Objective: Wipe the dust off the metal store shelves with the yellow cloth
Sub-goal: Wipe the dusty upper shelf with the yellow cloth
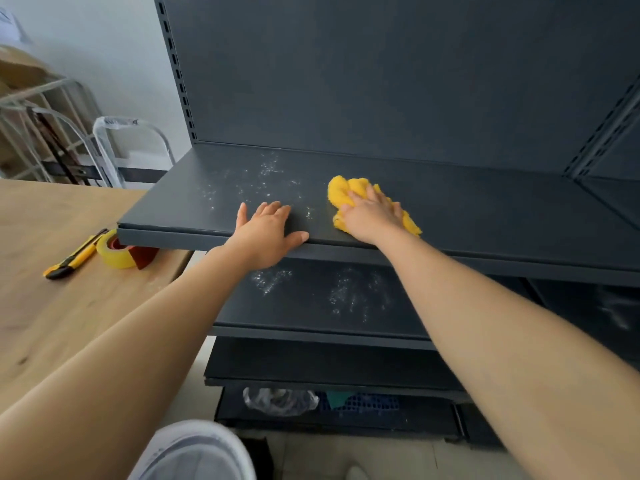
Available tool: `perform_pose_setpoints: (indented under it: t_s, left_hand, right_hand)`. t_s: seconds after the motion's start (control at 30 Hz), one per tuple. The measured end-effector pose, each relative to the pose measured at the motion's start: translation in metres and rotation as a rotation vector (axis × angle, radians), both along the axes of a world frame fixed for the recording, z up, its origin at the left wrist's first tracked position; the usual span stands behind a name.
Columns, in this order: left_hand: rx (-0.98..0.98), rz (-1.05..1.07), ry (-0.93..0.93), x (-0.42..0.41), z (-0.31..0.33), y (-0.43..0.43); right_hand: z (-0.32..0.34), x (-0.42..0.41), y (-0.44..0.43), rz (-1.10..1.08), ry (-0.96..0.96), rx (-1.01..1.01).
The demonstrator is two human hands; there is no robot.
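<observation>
A dark grey metal shelf (pixel 467 206) spans the middle of the head view, with white dust specks (pixel 263 178) on its left half. My right hand (pixel 372 214) presses flat on a crumpled yellow cloth (pixel 341 190) lying on this shelf, just right of the dust. Resting palm down on the shelf's front edge is my left hand (pixel 266 233), fingers spread, holding nothing. The shelf below (pixel 311 306) also carries patches of white dust (pixel 349 294).
A wooden table (pixel 52 306) stands to the left with a yellow utility knife (pixel 74 254) and a roll of yellow tape (pixel 114 251). Lower shelves hold a plastic bag (pixel 280 400) and a blue basket (pixel 367 403). Wire racks (pixel 45 133) stand behind the table.
</observation>
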State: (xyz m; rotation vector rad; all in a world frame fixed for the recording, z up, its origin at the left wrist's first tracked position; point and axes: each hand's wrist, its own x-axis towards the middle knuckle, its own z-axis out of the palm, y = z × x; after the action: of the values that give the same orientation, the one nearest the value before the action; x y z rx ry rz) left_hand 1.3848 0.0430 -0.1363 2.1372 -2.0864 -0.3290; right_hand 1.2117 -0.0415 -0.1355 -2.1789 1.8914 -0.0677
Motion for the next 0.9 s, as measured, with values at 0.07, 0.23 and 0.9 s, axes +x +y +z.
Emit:
perform_pose_setpoints:
  t_s: [0.07,0.23,0.9]
  left_hand:
    - [0.004,-0.012,0.018,-0.001,-0.002,-0.001]
    - [-0.014,-0.014,0.040,0.007,-0.004,-0.004]
    - [-0.065,0.151,-0.015,0.089,0.006,-0.091]
  right_hand:
    - [-0.002,-0.026,-0.003,-0.131,0.033,-0.015]
    - [-0.002,-0.020,-0.008,-0.298,0.102,0.024]
    - [-0.002,0.133,-0.135,0.229,0.026,0.042]
